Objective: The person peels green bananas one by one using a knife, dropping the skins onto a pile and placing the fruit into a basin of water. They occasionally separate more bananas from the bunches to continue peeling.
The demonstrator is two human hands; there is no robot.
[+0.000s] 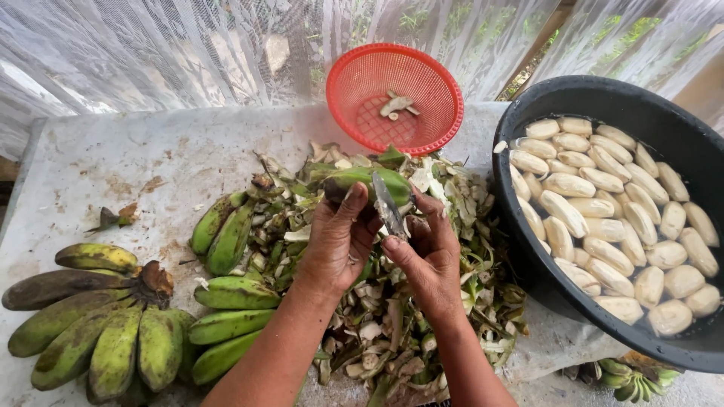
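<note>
Green banana (369, 183) gripped in left hand (339, 240); right hand (430, 256) pinches knife (388, 206) (peel heap (392, 332) crowds underneath).

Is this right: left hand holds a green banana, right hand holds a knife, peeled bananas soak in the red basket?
Not quite. The head view shows the peeled bananas soaking in the black tub; the red basket holds only a few scraps. Left hand on the green banana and right hand with the knife are correct.

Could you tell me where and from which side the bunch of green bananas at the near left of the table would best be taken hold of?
Probably at the dark stalk crown of the bunch, coming from above on its right side. The fruits fan out leftward and downward from that one knot, so it looks like the single point joining them, and it lies exposed, facing the loose bananas.
</note>
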